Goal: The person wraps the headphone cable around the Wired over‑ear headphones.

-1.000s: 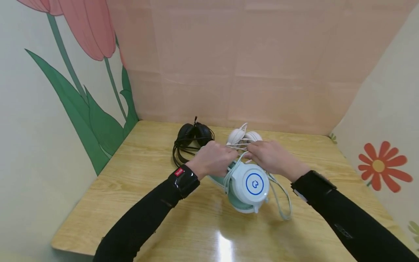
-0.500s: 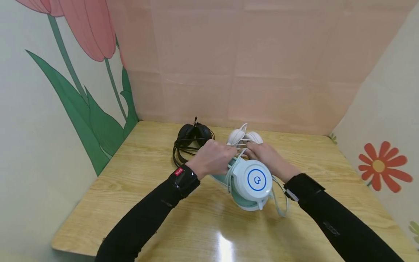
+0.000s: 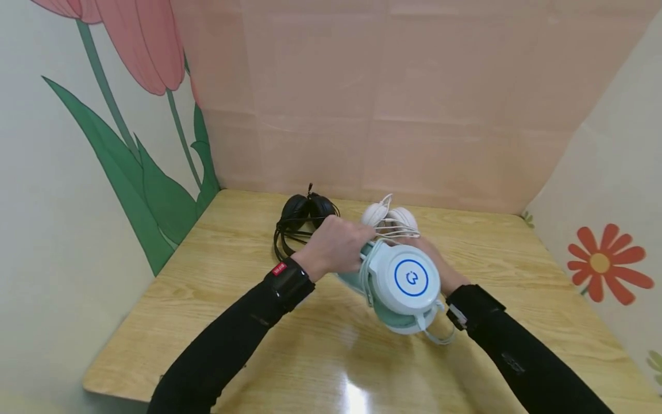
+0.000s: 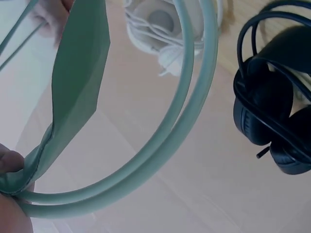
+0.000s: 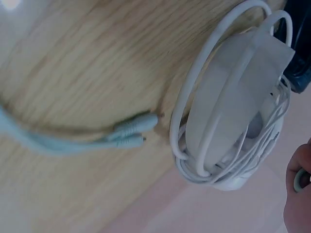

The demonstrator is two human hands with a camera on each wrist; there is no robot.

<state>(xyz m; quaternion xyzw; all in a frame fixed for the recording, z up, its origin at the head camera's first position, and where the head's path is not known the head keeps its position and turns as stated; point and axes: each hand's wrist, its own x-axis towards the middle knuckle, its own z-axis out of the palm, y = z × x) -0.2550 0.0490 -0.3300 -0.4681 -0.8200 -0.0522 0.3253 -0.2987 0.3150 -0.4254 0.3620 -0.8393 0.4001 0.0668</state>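
My left hand (image 3: 341,244) grips the headband of mint-and-white headphones (image 3: 411,279), held over the table with one round ear cup facing up. In the left wrist view, the thumb and fingers pinch the mint headband (image 4: 77,77) beside its two curved rods. My right hand (image 3: 438,260) is partly hidden behind the ear cup. In the right wrist view, its curled fingers (image 5: 297,194) hold a bit of mint cable. Cord wraps the headband side of the cup. Two cable plugs (image 5: 136,127) hang loose above the wood.
White headphones (image 3: 403,221) with their cord wound round them lie just behind the hands. Black headphones (image 3: 320,213) with a looped cord sit to their left. A pink sheet (image 3: 372,103) covers the wall behind the wooden table (image 3: 207,310).
My right hand has moved down and behind the ear cup, drawing the cable with it. The mint headphones have shifted slightly right. The left hand keeps its grip.
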